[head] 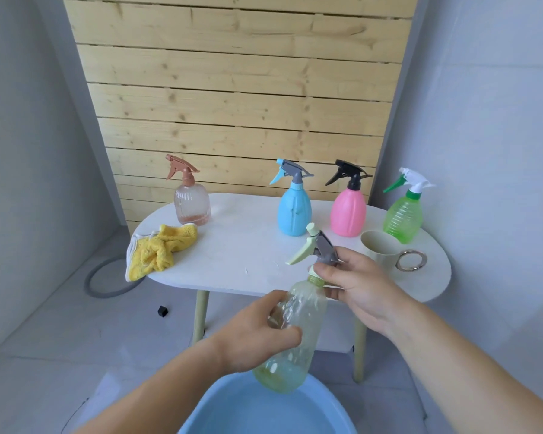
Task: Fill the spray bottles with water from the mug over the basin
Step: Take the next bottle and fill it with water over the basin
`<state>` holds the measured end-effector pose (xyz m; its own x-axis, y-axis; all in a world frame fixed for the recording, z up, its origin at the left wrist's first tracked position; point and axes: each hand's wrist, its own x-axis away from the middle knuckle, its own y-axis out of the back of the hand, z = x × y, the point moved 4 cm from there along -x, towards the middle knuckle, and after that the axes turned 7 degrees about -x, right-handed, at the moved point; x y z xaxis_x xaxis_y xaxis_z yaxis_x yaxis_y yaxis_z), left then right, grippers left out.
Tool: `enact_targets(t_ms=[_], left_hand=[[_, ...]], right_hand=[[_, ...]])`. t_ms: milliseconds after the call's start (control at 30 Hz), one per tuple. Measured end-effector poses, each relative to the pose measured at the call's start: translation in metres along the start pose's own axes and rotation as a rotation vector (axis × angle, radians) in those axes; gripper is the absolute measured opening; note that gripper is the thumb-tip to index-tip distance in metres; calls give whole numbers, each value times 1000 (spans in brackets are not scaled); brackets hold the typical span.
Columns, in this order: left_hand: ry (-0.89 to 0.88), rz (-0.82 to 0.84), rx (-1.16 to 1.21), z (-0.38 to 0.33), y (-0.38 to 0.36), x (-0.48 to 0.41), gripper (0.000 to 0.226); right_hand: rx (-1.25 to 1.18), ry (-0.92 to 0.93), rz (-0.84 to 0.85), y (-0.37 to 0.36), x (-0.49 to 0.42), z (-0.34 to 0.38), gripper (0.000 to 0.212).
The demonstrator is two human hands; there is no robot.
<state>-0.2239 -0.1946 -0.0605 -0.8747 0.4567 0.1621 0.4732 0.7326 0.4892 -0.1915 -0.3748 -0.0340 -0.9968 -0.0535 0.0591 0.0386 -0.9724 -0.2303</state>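
Fingers of the right hand (355, 286) are closed on the spray head (314, 250) of a pale bottle (298, 327), gripped by the left hand (257, 333) above the basin (232, 411). Unscrewing appears underway; the mug (378, 249), far right on the table (248, 249), must be fetched next.

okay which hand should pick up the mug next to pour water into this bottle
Right, probably. The right hand is at the sprayer head, close to the mug on the table's right end. The left hand holds the pale green bottle over the basin.
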Motion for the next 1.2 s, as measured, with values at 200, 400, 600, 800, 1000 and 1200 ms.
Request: enact_targets(t_ms=[200, 400, 600, 800, 1000, 1200], left_hand=[[51, 110, 234, 7, 4, 0, 63], [90, 131, 297, 15, -3, 0, 55], [126, 255, 370, 25, 0, 5, 56], [333, 16, 216, 61, 19, 6, 63], [385, -46, 216, 74, 25, 9, 68], [340, -28, 127, 70, 22, 7, 74]], right_hand=[[-42, 12, -83, 1, -5, -6, 14], [45, -2, -41, -15, -9, -6, 10], [-121, 18, -38, -9, -23, 13, 15], [-154, 251, -374, 12, -47, 35, 22], [-83, 83, -475, -2, -64, -23, 20], [212, -20, -581, 10, -75, -53, 52]])
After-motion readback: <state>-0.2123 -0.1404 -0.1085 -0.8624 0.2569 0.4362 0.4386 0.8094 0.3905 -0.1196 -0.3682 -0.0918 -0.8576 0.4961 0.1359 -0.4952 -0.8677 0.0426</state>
